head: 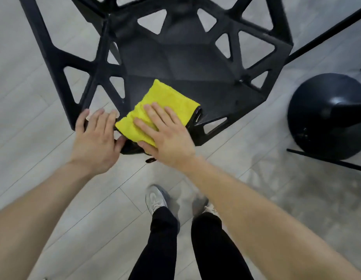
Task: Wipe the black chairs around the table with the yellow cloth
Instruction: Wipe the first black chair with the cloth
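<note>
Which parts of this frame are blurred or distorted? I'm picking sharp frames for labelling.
Head view: the right shoe is smeared by motion, the left shoe less so; the right hand pressing the yellow cloth and the left hand on the black chair are fairly crisp; wide-angle bending flares both forearms; lighting is soft, no glare.

Both bare forearms reach forward and down from the bottom corners. Right hand (167,134) is palm down, fingers straight and a bit spread, pressing flat. Left hand (96,138) sits just beside it, also palm down, fingers extended with the tips bent over an edge, thumb out toward the right hand.
</note>
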Motion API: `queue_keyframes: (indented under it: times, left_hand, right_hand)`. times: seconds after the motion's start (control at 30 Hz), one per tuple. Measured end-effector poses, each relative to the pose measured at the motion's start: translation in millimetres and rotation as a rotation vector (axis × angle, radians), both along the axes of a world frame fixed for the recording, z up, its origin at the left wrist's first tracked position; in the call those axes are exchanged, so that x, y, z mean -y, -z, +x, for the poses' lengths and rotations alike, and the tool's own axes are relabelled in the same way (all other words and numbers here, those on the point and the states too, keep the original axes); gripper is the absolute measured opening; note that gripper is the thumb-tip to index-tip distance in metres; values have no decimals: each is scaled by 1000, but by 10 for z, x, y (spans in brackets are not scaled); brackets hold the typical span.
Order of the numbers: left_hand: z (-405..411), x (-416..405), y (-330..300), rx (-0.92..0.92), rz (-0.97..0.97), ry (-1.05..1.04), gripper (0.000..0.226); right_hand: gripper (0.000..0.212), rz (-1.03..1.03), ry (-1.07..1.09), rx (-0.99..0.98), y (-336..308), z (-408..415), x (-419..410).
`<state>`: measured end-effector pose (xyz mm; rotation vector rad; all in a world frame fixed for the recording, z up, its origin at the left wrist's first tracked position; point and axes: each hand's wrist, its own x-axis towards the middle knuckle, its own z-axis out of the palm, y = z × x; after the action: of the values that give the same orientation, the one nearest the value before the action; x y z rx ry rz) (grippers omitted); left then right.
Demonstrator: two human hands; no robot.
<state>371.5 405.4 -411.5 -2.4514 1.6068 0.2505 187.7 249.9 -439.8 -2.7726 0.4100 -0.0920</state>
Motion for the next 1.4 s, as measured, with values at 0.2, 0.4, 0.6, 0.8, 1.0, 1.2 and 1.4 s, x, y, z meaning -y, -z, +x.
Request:
queue_keyframes:
  times: [0.2,0.4,0.6,0.8,1.0,1.2,1.4]
  left_hand:
    - [1,19,-7,4,64,-11,94]
    - [-4,24,-2,-6,81,-20,98]
    - [-1,2,55,-8,31,-23,98]
    - [-128,72,-56,-43,-36,-93,92]
    - [-741,356,-96,-140,-280,-63,72]
    - [-821,825,-101,-361,-442,-189,82]
    - [-824,1194,64,-503,-81,-316,95]
  right_hand:
    - [77,-208,144,-147,-179,-1306,1519]
    - [59,-58,197,-58,-188,-392,322]
    - [89,-90,291,-87,-179,340,102]
    - [81,-177,-69,-7,-52,-526,655]
    - [76,-244,358,22,42,-1421,1631]
    - [64,-70,-92,166,167,-447,179]
    - [64,-250,-203,79,111,-1235,1467]
